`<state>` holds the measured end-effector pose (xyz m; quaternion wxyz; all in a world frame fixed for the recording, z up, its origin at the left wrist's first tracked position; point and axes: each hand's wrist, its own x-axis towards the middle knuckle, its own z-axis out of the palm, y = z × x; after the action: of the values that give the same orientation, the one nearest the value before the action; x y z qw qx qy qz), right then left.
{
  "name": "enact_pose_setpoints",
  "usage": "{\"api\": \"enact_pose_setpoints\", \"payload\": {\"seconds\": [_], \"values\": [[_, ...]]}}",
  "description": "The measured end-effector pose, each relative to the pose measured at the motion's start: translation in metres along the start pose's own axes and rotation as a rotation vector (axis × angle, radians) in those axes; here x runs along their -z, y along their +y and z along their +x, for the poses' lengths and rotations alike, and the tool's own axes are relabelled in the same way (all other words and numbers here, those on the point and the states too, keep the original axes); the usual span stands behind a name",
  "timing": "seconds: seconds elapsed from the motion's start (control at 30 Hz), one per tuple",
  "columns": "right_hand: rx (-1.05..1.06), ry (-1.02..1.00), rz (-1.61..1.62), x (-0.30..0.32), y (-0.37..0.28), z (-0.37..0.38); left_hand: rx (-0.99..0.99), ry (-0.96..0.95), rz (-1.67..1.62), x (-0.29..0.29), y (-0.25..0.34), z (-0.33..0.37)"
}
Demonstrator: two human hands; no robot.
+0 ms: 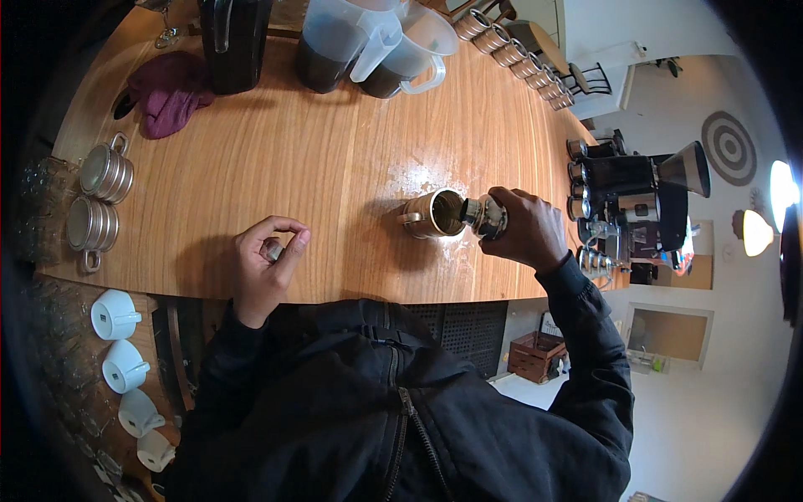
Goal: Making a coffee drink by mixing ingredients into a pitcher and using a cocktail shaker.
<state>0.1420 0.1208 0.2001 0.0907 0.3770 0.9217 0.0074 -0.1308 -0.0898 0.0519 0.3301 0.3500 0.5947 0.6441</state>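
My right hand (529, 227) grips a small bottle (493, 219) with a dark neck. It is tipped sideways, its mouth at the rim of a metallic mug (429, 214). The mug's handle points left and its inside looks dark; what is in it I cannot make out. Further left, just above the wooden table, my left hand (269, 259) is curled around a small round greyish cap (273, 249). Nothing else touches that hand.
Pitchers of dark liquid (324, 63) and a black container (234, 50) stand at the far side, near a purple cloth (171, 92). Metal cups (92, 222) sit at left, white cups (115, 315) below them. A coffee grinder (682, 171) and several metal cups (510, 52) line the right.
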Motion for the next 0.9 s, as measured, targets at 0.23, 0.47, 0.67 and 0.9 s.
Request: {"api": "enact_pose_setpoints", "payload": {"seconds": [0.23, 0.47, 0.67, 0.9], "values": [[-0.024, 0.025, -0.037, 0.007, -0.012, 0.002, 0.021, -0.179, 0.105, 0.02, -0.007, 0.011], [-0.069, -0.048, -0.086, 0.008, -0.016, 0.002, -0.136, -0.144, 0.341, 0.012, -0.013, 0.012], [-0.044, 0.012, -0.162, 0.001, -0.011, -0.002, 0.118, -0.357, 0.273, 0.014, -0.01, 0.023], [0.021, 0.098, -0.228, -0.009, 0.0, -0.007, -0.165, -0.287, 0.349, -0.016, -0.01, 0.033]]}}
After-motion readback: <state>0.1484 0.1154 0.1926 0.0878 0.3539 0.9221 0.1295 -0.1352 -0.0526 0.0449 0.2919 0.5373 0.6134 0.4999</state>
